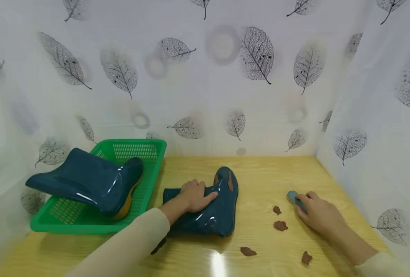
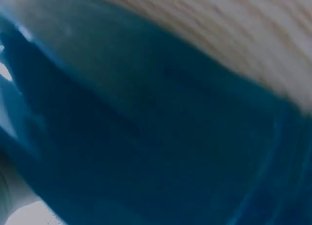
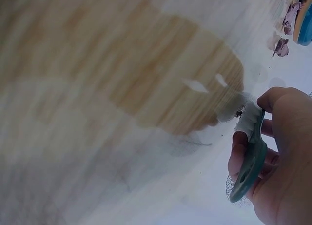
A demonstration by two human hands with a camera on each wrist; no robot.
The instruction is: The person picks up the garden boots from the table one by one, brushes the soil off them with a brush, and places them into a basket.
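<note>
A dark teal rain boot lies on its side on the wooden table, toe pointing to the back, with brown patches on the toe. My left hand grips its shaft, fingers over the far edge and thumb across the top. Glossy boot shaft fills most of the left wrist view. Over on the right, my right hand holds a small scrub brush low over the tabletop. The right wrist view shows the brush's teal handle in the fingers and its white bristles turned toward the table.
Several brown flakes lie scattered between the boot and the right hand. A green plastic basket at the left holds a second teal boot with a tan sole. Leaf-printed white curtain borders the table's back and sides.
</note>
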